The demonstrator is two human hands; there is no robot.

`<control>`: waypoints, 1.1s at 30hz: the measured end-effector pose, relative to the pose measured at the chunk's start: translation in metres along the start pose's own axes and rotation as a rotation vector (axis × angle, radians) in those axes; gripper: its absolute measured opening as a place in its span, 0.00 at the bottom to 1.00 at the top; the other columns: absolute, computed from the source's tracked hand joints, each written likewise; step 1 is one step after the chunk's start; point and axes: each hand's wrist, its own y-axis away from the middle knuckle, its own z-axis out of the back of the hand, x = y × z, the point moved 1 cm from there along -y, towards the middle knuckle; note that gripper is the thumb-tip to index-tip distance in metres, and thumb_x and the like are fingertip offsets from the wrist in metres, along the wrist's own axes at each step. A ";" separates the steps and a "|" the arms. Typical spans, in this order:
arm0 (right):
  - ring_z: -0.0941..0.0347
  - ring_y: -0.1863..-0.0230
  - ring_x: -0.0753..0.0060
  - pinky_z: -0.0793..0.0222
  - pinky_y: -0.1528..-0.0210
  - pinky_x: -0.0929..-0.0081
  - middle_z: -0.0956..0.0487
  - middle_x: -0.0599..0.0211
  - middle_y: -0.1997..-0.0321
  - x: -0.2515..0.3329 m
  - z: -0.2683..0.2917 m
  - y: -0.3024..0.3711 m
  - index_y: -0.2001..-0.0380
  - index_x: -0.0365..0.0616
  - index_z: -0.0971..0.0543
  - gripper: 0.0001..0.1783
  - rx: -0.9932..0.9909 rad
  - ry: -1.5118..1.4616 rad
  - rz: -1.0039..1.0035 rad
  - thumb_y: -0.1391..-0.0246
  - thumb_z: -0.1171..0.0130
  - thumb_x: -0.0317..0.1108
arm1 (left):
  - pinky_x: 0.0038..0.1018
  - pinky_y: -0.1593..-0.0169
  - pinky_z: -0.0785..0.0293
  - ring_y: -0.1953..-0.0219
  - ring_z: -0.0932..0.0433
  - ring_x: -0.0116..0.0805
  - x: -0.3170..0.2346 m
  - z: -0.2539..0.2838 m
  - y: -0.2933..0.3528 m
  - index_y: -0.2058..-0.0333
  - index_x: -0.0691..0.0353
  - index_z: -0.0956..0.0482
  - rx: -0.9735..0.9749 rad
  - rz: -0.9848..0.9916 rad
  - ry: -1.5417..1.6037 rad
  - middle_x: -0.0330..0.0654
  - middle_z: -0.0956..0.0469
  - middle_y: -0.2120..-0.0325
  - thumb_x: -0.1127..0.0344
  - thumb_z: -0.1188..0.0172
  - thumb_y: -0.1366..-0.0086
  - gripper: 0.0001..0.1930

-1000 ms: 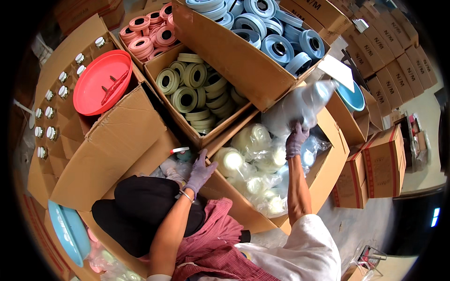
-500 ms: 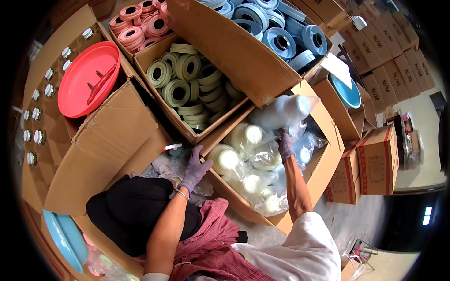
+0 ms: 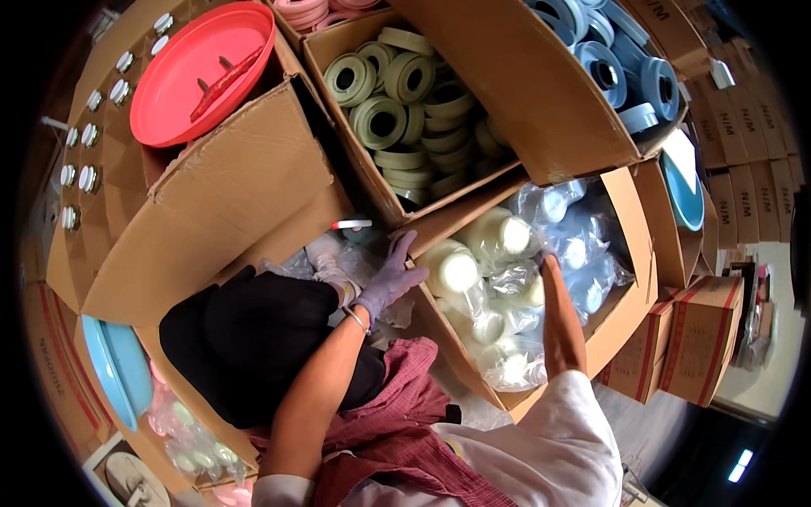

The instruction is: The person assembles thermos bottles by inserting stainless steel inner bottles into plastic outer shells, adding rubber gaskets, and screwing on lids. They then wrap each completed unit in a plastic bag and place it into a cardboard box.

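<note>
My left hand (image 3: 389, 283), in a thin purple glove, rests with fingers stretched out and thumb apart on the near left edge of an open cardboard box (image 3: 452, 355). Inside the box lie cream rounded containers (image 3: 456, 272) in clear plastic bags. Blue bagged pieces (image 3: 576, 252) fill its right side. Between the cream and the blue, my right hand (image 3: 541, 256) reaches down into the box. Its fingers are hidden, so what it holds cannot be made out. Left of the box, a white-covered hand or sleeve (image 3: 328, 258) shows beside clear plastic and a red-and-white marker-like object (image 3: 351, 225).
A black cap-like shape (image 3: 253, 338) sits under my left forearm. Pale green rings (image 3: 378, 121) fill a box at the back; blue rings (image 3: 604, 72) fill another. A red basin (image 3: 203, 72) stands at far left, and stacked cartons (image 3: 703, 338) at right.
My right hand has gone lower into the box, and the bagged pale blue piece by it now lies lower among the others. The view has shifted; my left hand stays on the box edge.
</note>
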 end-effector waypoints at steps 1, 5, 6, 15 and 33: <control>0.20 0.58 0.53 0.26 0.57 0.55 0.18 0.51 0.61 0.015 0.019 0.009 0.62 0.42 0.22 0.16 -0.043 0.102 0.090 0.42 0.45 0.43 | 0.30 0.30 0.50 0.29 0.51 0.44 -0.002 0.002 0.001 0.31 0.65 0.50 -0.012 0.018 0.011 0.52 0.49 0.31 0.63 0.35 0.44 0.46; 0.26 0.62 0.42 0.30 0.57 0.54 0.22 0.51 0.65 0.208 0.142 0.129 0.64 0.38 0.23 0.10 -0.449 -0.469 0.698 0.45 0.42 0.35 | 0.33 0.29 0.54 0.28 0.54 0.48 0.019 -0.011 0.007 0.31 0.69 0.52 -0.009 0.052 0.108 0.58 0.51 0.31 0.58 0.36 0.43 0.47; 0.27 0.59 0.46 0.30 0.56 0.55 0.22 0.54 0.64 0.236 0.132 0.134 0.67 0.41 0.23 0.09 -0.420 -0.427 0.895 0.45 0.41 0.35 | 0.35 0.28 0.57 0.27 0.57 0.51 0.017 -0.017 0.003 0.31 0.70 0.54 0.005 0.030 -0.022 0.60 0.53 0.31 0.55 0.35 0.44 0.50; 0.20 0.58 0.56 0.31 0.49 0.59 0.16 0.58 0.64 0.238 0.072 0.145 0.71 0.49 0.14 0.25 0.112 0.268 0.871 0.41 0.54 0.55 | 0.40 0.26 0.64 0.27 0.63 0.62 -0.003 -0.073 0.042 0.32 0.78 0.67 0.139 0.140 -0.384 0.71 0.58 0.32 0.31 0.35 0.48 0.68; 0.20 0.63 0.48 0.25 0.56 0.53 0.18 0.51 0.64 -0.067 -0.036 0.417 0.59 0.47 0.20 0.16 0.649 0.012 0.260 0.44 0.42 0.45 | 0.46 0.54 0.24 0.60 0.18 0.55 -0.010 -0.132 0.088 0.59 0.64 0.21 0.886 -0.170 -0.793 0.57 0.18 0.66 0.45 0.50 0.37 0.25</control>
